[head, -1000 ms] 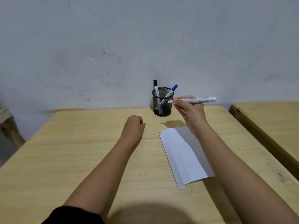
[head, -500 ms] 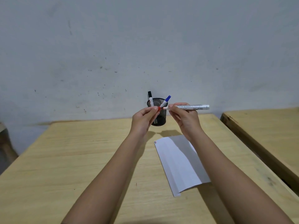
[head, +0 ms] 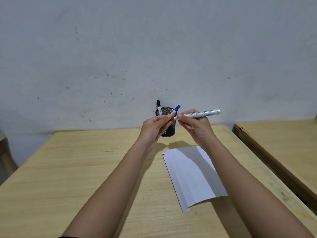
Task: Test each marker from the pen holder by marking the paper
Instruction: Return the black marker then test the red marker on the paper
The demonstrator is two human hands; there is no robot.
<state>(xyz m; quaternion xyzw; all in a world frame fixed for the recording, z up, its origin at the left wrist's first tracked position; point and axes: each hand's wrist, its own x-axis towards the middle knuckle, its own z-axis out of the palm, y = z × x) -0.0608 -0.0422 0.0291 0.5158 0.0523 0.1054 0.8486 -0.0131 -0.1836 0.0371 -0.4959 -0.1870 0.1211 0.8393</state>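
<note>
My right hand holds a white-bodied marker level in the air, its tip pointing left. My left hand pinches the marker's red cap at that tip end. Behind both hands stands a black mesh pen holder with a black-capped marker and a blue-capped marker sticking out. A white sheet of paper lies on the wooden table below my right forearm, with small marks at its top left corner.
A grey scuffed wall runs right behind the pen holder. A second wooden table stands to the right across a narrow gap. A wooden piece shows at the far left edge.
My left hand rose from the table and brought the red cap to the marker's tip. The view tilted upward, so the table sits lower in frame.
</note>
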